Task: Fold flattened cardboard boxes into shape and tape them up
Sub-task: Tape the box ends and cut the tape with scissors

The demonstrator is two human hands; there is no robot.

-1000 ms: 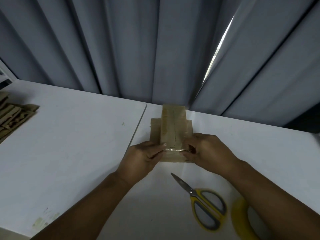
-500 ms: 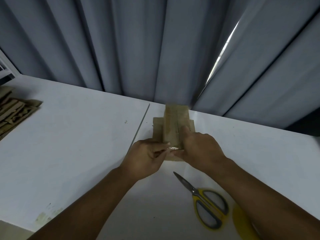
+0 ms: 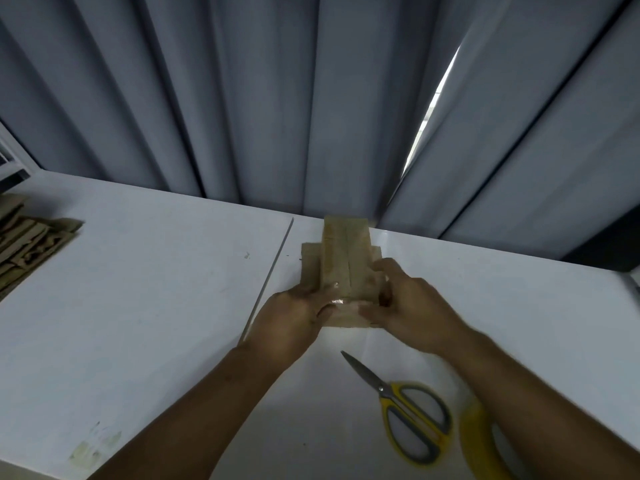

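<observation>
A small brown cardboard box (image 3: 341, 258) stands on the white table (image 3: 156, 306), its flaps folded in and a glossy strip of clear tape running along its top seam. My left hand (image 3: 294, 318) grips the box's near left corner, the thumb pressing the tape end down. My right hand (image 3: 408, 306) holds the near right side, fingers curled over the top edge and thumb against the near face. The near end of the box is hidden by both hands.
Yellow-handled scissors (image 3: 408, 414) lie shut near my right forearm, beside a yellow tape roll (image 3: 479, 441). A stack of flattened cardboard boxes (image 3: 24, 247) sits at the table's left edge. Grey curtains hang behind the table. A seam runs between two tabletops.
My right hand pulled back from the top seam to the box's right side. My left hand stayed at the near left corner.
</observation>
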